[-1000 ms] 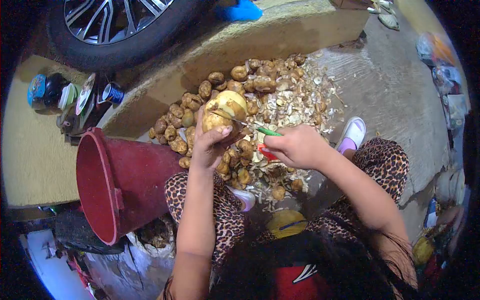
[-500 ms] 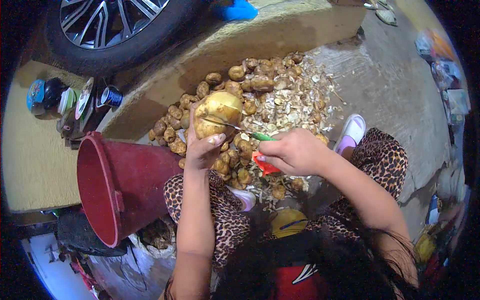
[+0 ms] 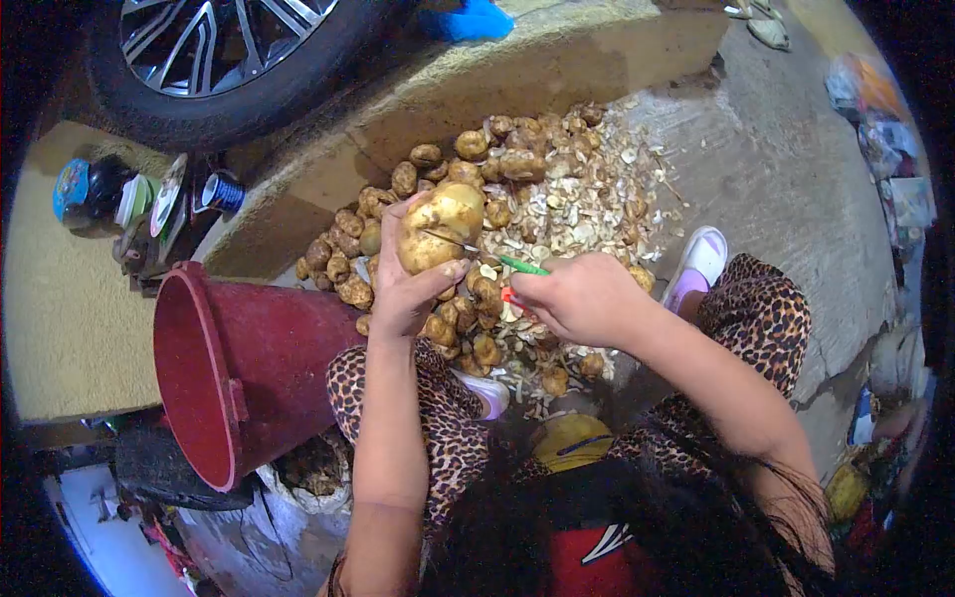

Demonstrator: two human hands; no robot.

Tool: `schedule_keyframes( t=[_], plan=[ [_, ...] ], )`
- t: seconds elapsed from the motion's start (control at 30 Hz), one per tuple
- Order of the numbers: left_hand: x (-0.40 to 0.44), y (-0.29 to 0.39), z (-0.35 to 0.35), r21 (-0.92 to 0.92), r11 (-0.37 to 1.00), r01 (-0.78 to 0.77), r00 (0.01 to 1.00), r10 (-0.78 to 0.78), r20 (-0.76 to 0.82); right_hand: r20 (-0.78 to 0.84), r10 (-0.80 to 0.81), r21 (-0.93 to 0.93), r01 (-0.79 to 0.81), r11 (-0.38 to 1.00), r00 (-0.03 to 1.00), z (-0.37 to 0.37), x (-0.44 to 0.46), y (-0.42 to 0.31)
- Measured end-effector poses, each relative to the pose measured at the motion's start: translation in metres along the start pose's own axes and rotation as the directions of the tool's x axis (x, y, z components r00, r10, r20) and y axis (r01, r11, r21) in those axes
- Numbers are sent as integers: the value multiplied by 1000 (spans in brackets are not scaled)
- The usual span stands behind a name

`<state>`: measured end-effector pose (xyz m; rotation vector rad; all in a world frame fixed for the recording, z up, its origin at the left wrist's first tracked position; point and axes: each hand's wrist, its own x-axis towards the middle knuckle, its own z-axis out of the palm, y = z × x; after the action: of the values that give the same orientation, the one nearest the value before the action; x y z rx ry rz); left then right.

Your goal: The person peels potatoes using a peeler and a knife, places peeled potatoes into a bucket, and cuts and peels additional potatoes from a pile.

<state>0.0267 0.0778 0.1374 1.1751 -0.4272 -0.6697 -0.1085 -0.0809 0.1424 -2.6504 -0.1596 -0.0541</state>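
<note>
Two bare hands work in the head view, both to the right of the red bucket (image 3: pixel 288 338), taken as landmark.

Left hand (image 3: pixel 400 301): closed around a large pale tuber (image 3: pixel 445 211), just right of the bucket and above the floor pile; thumb on its near side. Brown patches mark its surface.

Right hand (image 3: pixel 597 298): gripping a green-handled knife (image 3: pixel 524 266), farther right of the bucket; blade lies across the tuber. Whether the edge is in the flesh: cannot tell. Red item under the fingers: unidentified.

Smaller brown tubers (image 3: pixel 348 224) lie beside and beyond the bucket; pale peelings (image 3: pixel 567 214) farther right.

Technique (judgement): blade angle best shallow, strokes short and controlled, left thumb clear of the edge's path. Tuber looks bulky and rounded, possibly slippery where bare; firm palm support advisable, with small turns between cuts.
</note>
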Motion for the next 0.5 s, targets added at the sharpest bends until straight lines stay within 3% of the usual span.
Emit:
schedule_keyframes(
  t=[0.1,0.23,0.43,0.5],
  plan=[
    [3,-8,-2,24,999,23,998,-21,-58,-53,125,-78,-129,989,991,14,1,-7],
    [4,-19,3,-173,984,51,985,-78,-154,-109,136,-91,-146,985,985,29,3,-5],
    [1,-23,2,-278,953,122,976,-166,-139,-181,107,-93,-125,988,978,36,5,-3],
    [-2,-27,4,-382,908,174,946,-262,-191,-187,115,-95,-134,986,976,37,6,-5]
  ],
)
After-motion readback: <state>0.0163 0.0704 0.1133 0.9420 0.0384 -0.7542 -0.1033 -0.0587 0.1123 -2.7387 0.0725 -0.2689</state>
